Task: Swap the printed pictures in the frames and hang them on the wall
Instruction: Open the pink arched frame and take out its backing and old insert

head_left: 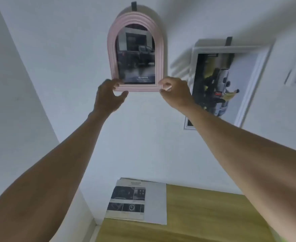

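1. The pink frame (136, 51) hangs on the wall (56, 49) at 12 o'clock, under a dark hook (133, 6), holding a dark truck print.
2. The left hand (109, 96) pinches its bottom-left corner, thumb beneath.
3. The right hand (175, 92) sits at the bottom-right corner, fingers curled; whether it grips cannot be told.
4. A white frame (231, 82) hangs at 2 o'clock.
5. Printed sheets (136, 200) lie on the table (204, 215) at 6 o'clock.

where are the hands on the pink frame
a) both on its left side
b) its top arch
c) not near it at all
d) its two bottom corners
d: the left hand and right hand sit at the two bottom corners of the pink frame, which hangs under a dark hook.
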Action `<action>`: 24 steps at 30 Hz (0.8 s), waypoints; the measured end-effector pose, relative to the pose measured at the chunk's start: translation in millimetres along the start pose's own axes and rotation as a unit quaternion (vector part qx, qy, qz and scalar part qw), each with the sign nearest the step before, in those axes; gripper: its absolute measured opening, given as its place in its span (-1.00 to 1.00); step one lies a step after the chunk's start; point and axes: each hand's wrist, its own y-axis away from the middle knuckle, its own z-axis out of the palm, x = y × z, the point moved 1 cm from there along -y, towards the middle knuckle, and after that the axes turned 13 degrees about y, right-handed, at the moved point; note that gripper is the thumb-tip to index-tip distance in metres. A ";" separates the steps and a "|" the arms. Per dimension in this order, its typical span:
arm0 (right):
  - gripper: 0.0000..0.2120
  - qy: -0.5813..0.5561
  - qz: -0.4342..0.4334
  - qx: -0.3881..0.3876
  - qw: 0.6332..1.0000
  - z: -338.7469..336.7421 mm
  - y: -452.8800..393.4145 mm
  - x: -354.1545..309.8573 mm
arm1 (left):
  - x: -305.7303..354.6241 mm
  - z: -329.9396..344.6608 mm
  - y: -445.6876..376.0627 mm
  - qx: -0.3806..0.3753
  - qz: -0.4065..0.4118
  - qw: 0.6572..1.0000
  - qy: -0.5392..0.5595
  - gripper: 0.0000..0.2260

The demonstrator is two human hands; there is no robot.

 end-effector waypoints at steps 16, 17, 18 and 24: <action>-0.59 -0.035 0.023 0.231 0.972 4.0 -74.4 -19.1 | -22.8 2.1 -80.6 0.078 0.030 0.991 0.105 -0.24; -0.59 -0.040 0.020 0.241 0.969 3.9 -74.0 -19.2 | -23.8 2.9 -80.1 0.072 0.035 0.991 0.107 -0.24; -0.59 -0.043 0.018 0.245 0.968 2.9 -73.1 -19.3 | -24.5 3.4 -79.6 0.061 0.035 0.992 0.109 -0.25; -0.52 -0.049 0.027 0.208 0.976 -4.1 -66.6 -23.8 | -15.5 2.0 -76.1 0.037 0.017 0.986 0.163 -0.23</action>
